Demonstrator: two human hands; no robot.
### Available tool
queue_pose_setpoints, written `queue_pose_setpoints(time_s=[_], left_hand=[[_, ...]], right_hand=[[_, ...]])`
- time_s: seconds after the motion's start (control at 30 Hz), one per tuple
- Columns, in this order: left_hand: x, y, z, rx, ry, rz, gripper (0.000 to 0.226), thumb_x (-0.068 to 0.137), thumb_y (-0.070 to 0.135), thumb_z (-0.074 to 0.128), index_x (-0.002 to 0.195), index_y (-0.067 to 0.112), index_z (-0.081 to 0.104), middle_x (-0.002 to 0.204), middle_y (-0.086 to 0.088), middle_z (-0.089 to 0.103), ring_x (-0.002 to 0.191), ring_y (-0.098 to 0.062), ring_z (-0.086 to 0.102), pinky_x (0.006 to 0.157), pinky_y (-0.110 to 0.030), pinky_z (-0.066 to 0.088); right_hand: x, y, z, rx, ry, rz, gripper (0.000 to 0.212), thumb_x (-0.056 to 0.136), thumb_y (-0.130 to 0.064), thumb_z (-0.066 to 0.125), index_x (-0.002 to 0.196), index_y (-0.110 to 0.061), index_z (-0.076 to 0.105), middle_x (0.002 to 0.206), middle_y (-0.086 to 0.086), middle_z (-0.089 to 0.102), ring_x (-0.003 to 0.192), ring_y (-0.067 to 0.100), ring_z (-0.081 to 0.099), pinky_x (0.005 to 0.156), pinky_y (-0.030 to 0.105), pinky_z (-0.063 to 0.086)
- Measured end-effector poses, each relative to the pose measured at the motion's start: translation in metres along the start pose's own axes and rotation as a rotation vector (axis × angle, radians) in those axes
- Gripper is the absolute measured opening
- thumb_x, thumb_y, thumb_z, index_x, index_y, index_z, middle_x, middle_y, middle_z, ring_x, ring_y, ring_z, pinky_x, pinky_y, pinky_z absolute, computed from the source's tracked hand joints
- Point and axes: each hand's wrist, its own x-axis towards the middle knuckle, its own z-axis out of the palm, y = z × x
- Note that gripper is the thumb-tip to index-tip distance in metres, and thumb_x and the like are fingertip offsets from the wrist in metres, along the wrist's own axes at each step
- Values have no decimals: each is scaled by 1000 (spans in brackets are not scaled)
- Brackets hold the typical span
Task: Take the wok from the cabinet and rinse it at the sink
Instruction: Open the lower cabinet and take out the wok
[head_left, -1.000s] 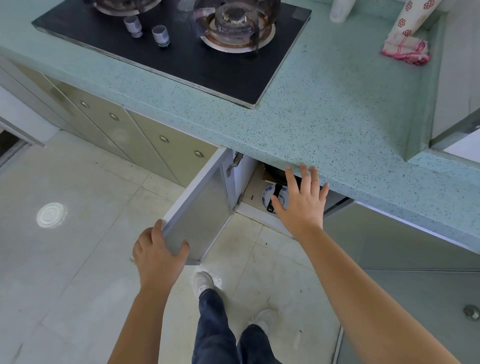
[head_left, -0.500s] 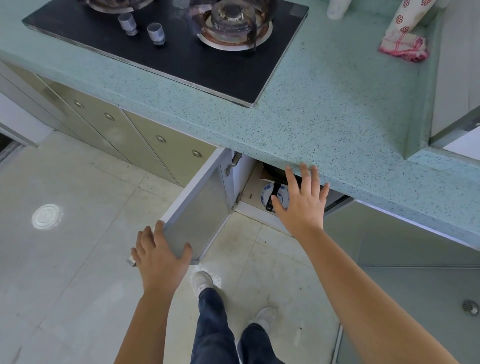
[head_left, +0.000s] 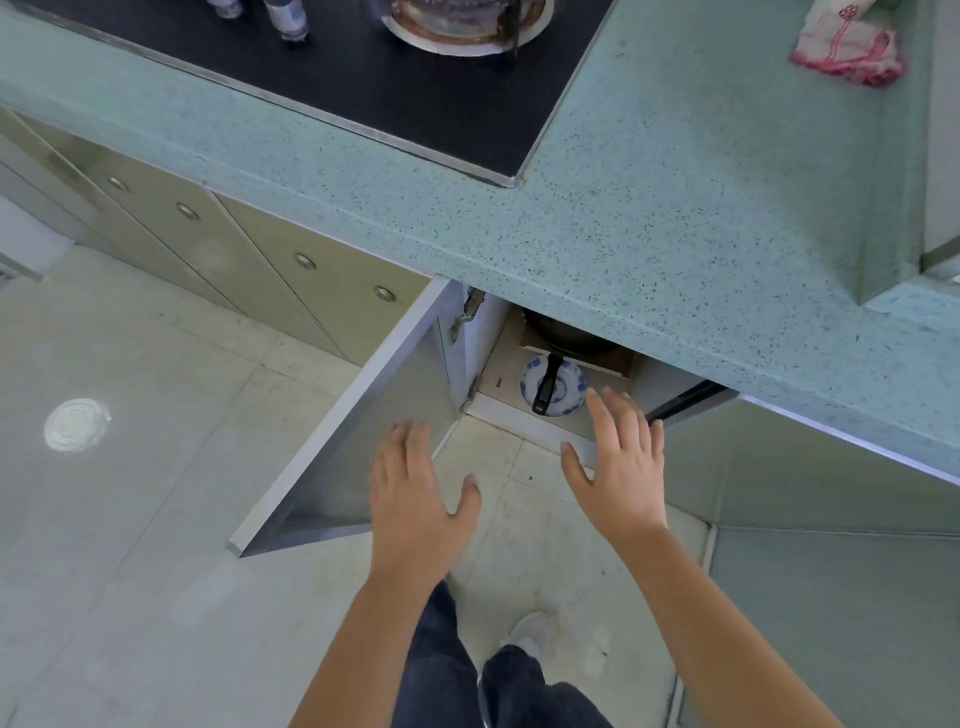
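Note:
The dark wok (head_left: 563, 335) sits inside the open cabinet, mostly hidden under the countertop edge. Its black handle (head_left: 546, 387) sticks out toward me over a blue-and-white plate (head_left: 569, 392). The cabinet door (head_left: 363, 426) stands swung open to the left. My left hand (head_left: 415, 499) hovers open in front of the door's inner face, touching nothing that I can see. My right hand (head_left: 621, 467) is open with fingers spread, just below and right of the plate, in front of the cabinet's bottom edge.
A speckled green countertop (head_left: 649, 182) overhangs the cabinet, with a black gas hob (head_left: 415, 88) at the top and a pink-edged cloth (head_left: 847, 52) at the top right. Closed cabinet doors (head_left: 291, 270) run leftward. A floor drain (head_left: 77, 431) lies on the tiles at left.
My left hand has let go of the door's edge and moved right in front of the door. My right hand has dropped lower, uncovering the plate and wok handle. The view has moved closer.

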Motion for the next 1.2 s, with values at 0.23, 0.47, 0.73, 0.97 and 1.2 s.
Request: queue_pose_setpoints(time_s=[0.23, 0.47, 0.73, 0.97, 1.2], left_hand=[[47, -15, 88, -181, -155, -1, 68, 86, 28, 60, 143, 14, 26, 147, -5, 32, 135, -18, 30, 111, -29, 27], [115, -36, 179, -276, -280, -16, 60, 90, 26, 54, 142, 14, 27, 143, -2, 35, 132, -15, 34, 103, -20, 26], [197, -57, 287, -385, -291, 115, 46, 88, 15, 56, 133, 15, 43, 117, 7, 48, 114, -8, 47, 77, -5, 24], [262, -81, 382, -487, -259, 64, 51, 90, 19, 56, 137, 14, 38, 132, -3, 52, 124, -17, 47, 96, -22, 34], [297, -88, 439, -612, -294, -10, 50, 90, 17, 55, 137, 17, 39, 123, -2, 54, 109, -13, 53, 86, -20, 39]], right_hand=[[27, 30, 91, 5, -131, 102, 58, 89, -41, 44, 138, -11, 41, 139, 10, 46, 132, 30, 40, 113, 51, 25], [84, 67, 171, 26, -173, 193, 57, 92, -38, 45, 142, -16, 31, 144, 6, 37, 134, 24, 32, 114, 43, 25], [140, 117, 283, 179, -57, 271, 49, 89, -32, 52, 135, -15, 44, 135, 8, 49, 123, 28, 44, 99, 39, 40], [195, 157, 363, 257, 29, 435, 46, 93, -36, 47, 133, -13, 47, 131, 11, 52, 118, 29, 49, 92, 33, 42], [243, 177, 404, 578, 12, 566, 40, 92, -38, 49, 122, -13, 53, 115, 11, 62, 97, 26, 60, 59, 23, 40]])
